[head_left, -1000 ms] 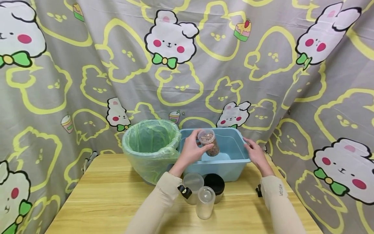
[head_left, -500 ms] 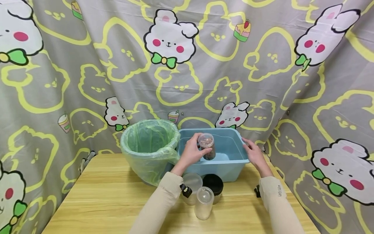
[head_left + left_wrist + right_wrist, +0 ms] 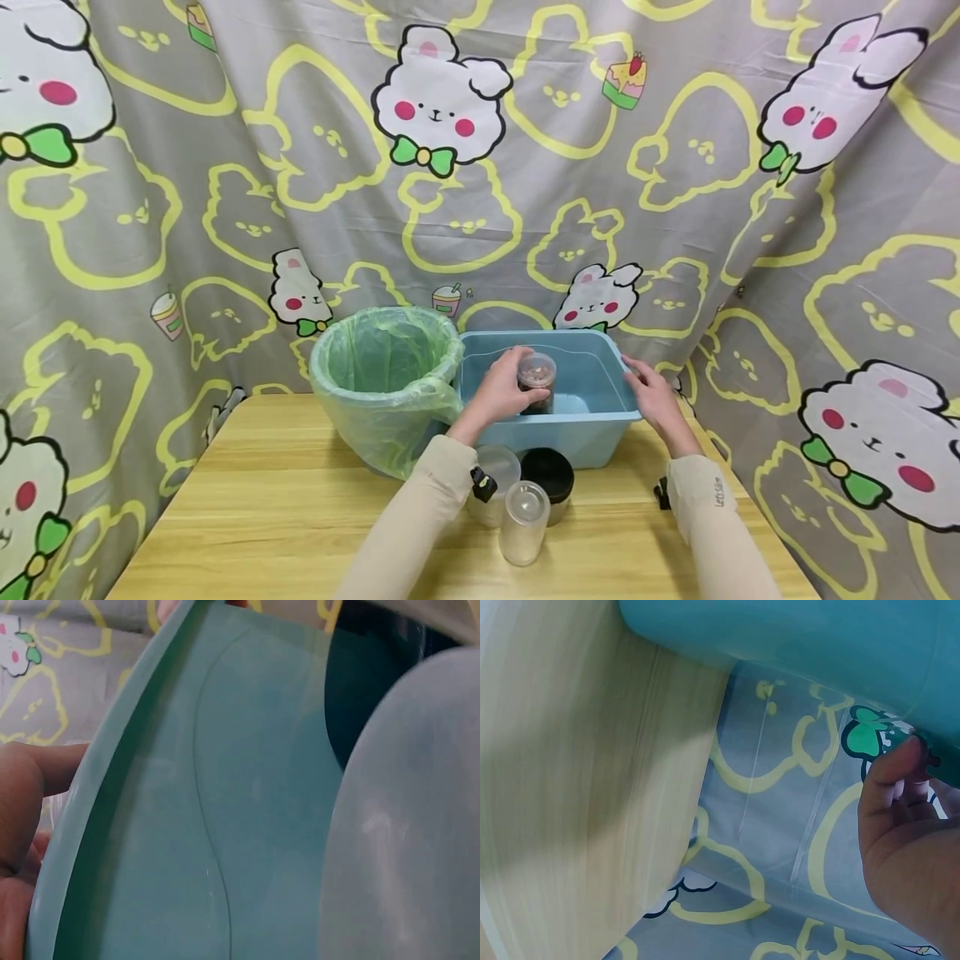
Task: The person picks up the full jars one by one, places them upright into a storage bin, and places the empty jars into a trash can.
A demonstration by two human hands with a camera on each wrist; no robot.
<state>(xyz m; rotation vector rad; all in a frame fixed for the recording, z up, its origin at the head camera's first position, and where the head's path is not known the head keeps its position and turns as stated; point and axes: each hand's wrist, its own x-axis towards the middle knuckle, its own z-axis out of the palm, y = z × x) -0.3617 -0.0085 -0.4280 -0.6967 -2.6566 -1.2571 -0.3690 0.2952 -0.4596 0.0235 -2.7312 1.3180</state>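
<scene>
My left hand (image 3: 501, 392) grips a clear plastic jar (image 3: 537, 372) of small brown pieces, thumb on the near side. The jar stands roughly upright inside the light-blue plastic tub (image 3: 585, 440), its lower part hidden by the tub's front wall. In the left wrist view the fingers (image 3: 19, 802) show beyond the tub's rim, with the jar mostly out of sight. My right hand (image 3: 657, 403) holds the tub's right rim; the right wrist view shows its thumb and curled fingers (image 3: 896, 772) at the tub's edge.
Left of the tub stands a round bin (image 3: 360, 417) lined with a green plastic bag. In front of the tub are a frosted-lidded jar (image 3: 498, 467), a black-lidded jar (image 3: 547, 473) and a slim clear jar (image 3: 523, 525). A patterned curtain (image 3: 465, 208) hangs behind the wooden table (image 3: 277, 517).
My left hand has lowered the jar deeper into the tub and turned it from a tilt to nearly upright. My right hand stays at the rim.
</scene>
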